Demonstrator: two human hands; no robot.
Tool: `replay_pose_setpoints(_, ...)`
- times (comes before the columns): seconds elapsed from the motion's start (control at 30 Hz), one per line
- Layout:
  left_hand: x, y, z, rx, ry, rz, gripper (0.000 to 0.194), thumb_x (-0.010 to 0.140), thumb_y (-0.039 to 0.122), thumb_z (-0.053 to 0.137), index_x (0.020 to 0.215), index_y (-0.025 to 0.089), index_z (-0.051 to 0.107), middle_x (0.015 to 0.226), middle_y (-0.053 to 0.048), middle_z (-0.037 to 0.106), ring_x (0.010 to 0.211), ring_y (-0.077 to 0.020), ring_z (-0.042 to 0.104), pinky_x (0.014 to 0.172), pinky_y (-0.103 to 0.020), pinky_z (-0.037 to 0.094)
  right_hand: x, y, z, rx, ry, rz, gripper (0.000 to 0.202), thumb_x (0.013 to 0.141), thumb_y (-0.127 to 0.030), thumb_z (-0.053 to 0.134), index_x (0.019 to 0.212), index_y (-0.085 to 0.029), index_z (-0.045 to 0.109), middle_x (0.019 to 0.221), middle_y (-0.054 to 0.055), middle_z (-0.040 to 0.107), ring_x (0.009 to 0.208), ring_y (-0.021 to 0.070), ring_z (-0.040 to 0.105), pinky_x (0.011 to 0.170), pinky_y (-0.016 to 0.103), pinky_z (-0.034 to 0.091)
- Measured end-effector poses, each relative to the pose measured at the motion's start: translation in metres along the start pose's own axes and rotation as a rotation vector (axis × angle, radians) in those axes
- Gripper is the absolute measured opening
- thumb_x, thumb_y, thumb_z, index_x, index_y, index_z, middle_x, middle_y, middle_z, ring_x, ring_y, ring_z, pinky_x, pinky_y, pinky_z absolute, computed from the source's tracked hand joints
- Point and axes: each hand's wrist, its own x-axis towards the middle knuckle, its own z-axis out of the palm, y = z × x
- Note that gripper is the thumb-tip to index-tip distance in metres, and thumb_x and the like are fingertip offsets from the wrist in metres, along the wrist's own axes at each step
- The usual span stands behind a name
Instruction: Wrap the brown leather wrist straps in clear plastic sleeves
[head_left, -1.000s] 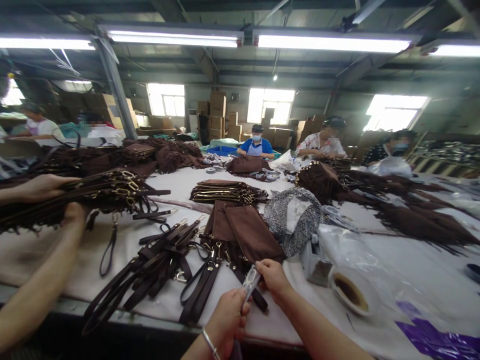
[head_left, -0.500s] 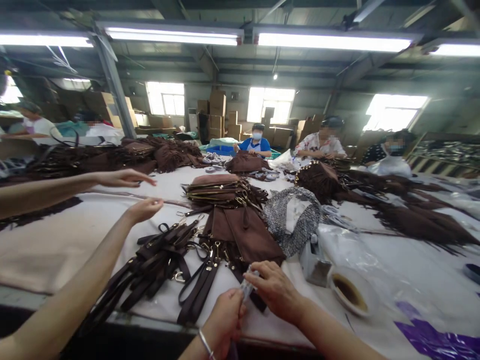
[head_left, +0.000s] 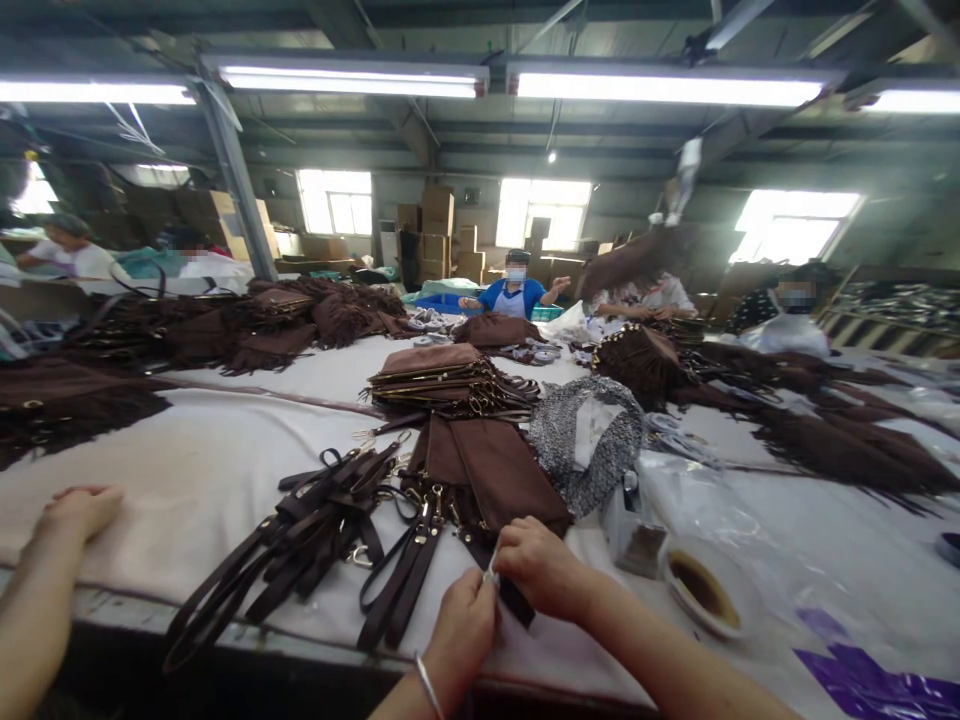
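Note:
Near the front edge, my left hand, with a silver bangle at the wrist, pinches a small whitish piece. My right hand closes on the same piece from the other side, so the two hands almost touch. Just beyond them lies a flat brown bag, with a stack of brown bags behind it. Dark brown straps with gold clasps spread out left of my hands. To the right sit a grey metal box and a roll of clear tape.
A neighbour's hand rests at the left edge. Grey speckled cloth lies beyond the box, clear plastic and a purple bag at the right. Several people sit across the table; a brown bag hangs in mid-air, blurred.
The neighbour's arms have drawn back toward the lower left. My fingers have closed more tightly around the whitish piece. A blurred brown bag has appeared in the air, and the person in blue has raised an arm.

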Motion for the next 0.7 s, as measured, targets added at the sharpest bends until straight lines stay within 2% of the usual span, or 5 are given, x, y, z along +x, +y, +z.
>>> replay_pose_setpoints(0.1,-0.002,-0.004,0.003,0.093,0.070,0.141,0.030,0.084,0.038,0.054,0.060,0.021,0.051,0.057,0.000,0.053,0.059,-0.0158,0.045,0.057,-0.028,0.028,0.008,-0.003,-0.003,0.030,-0.045,0.060,0.013,0.082,-0.023,0.059,0.080,-0.023,0.072,0.086,0.002,0.068,0.083,0.0182,0.057,0.074,0.031,0.034)
replay_pose_setpoints(0.23,0.002,-0.006,0.001,0.088,0.074,0.109,0.031,0.083,0.034,0.054,0.056,0.020,0.052,0.052,0.001,0.049,0.054,-0.0143,0.043,0.053,-0.027,0.024,0.016,-0.004,-0.003,0.100,-0.061,0.155,0.013,0.078,-0.021,0.062,0.080,-0.025,0.075,0.080,0.002,0.069,0.078,0.0178,0.060,0.071,0.029,0.038)
replay_pose_setpoints(0.37,0.005,-0.001,-0.006,-0.179,0.001,-0.144,0.024,0.077,0.024,0.056,0.054,0.018,0.054,0.044,0.005,0.043,0.042,-0.0093,0.035,0.045,-0.024,0.019,0.008,-0.001,-0.009,0.137,0.129,0.288,0.023,0.088,-0.020,0.050,0.079,-0.019,0.071,0.084,0.006,0.066,0.082,0.0182,0.059,0.074,0.028,0.040)
replay_pose_setpoints(0.5,0.008,0.011,-0.014,-0.500,-0.081,-0.402,0.015,0.076,0.021,0.054,0.063,0.015,0.058,0.047,0.003,0.052,0.035,-0.0053,0.034,0.038,-0.019,0.019,-0.019,-0.006,-0.008,0.391,0.318,0.455,0.025,0.089,-0.023,0.049,0.075,-0.018,0.068,0.079,0.005,0.063,0.077,0.0165,0.058,0.072,0.027,0.041)
replay_pose_setpoints(0.7,0.018,0.034,-0.012,-0.717,-0.131,-0.586,0.015,0.084,0.022,0.051,0.076,0.012,0.058,0.061,0.001,0.060,0.041,-0.0042,0.050,0.043,-0.016,0.041,-0.057,-0.059,0.019,1.154,0.126,0.765,0.031,0.086,-0.042,0.054,0.078,-0.014,0.067,0.065,0.002,0.063,0.060,0.0155,0.056,0.057,0.025,0.041)
